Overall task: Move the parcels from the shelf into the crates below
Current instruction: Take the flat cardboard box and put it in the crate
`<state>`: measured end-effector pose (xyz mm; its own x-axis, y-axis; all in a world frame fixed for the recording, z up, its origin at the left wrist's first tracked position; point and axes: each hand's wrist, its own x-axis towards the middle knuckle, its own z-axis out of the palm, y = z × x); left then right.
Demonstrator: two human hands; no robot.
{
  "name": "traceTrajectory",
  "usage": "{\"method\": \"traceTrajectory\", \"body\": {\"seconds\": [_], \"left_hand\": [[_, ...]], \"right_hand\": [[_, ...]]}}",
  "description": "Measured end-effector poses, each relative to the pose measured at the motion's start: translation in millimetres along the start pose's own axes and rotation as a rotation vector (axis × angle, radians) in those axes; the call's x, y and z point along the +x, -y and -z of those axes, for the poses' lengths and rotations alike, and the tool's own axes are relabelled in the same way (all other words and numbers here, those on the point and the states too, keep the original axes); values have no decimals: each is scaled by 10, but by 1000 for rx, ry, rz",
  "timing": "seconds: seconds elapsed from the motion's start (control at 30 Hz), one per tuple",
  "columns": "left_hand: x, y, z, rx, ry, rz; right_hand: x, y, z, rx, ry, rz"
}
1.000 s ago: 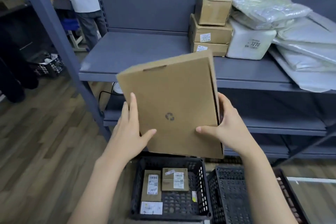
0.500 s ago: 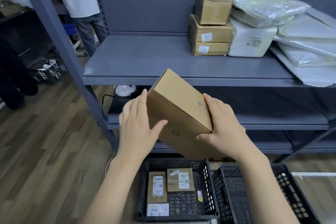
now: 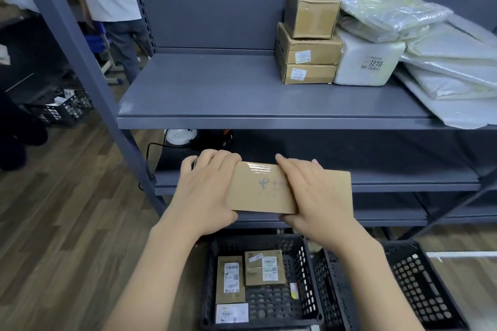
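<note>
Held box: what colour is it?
Plain brown cardboard box with a faint grey logo; head view, the only one.

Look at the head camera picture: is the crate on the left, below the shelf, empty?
No: the left crate already holds several labelled parcels on its floor.

Left hand (image 3: 207, 191) and right hand (image 3: 317, 196) extended forward, palms down, fingers curled in a clamping grip, forearms bare
</note>
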<state>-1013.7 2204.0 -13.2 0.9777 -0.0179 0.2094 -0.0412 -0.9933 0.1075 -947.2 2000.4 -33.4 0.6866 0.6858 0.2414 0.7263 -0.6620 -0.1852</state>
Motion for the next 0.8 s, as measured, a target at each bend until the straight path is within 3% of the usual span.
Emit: {"method": "traceTrajectory", "body": {"seconds": [0.17,0.27,0.33,0.6,0.8], "left_hand": [[-69,117,-120,40,-295,-30],[-103,118,-147,-3,-474,-41],[-127,119,-185,-22,-509,-49],[-178,165,-272,-75,-472,-52],[-90,84,-285,-18,-202,15]], "right_hand": [[-121,-211,194,-15,39,-211],[-125,-279,267,20,-132,-128],[-125,-295,236,29,-225,-72],[-209,-266,162,2,-258,-66],[-169,-207,195,-95,-272,-80]]}}
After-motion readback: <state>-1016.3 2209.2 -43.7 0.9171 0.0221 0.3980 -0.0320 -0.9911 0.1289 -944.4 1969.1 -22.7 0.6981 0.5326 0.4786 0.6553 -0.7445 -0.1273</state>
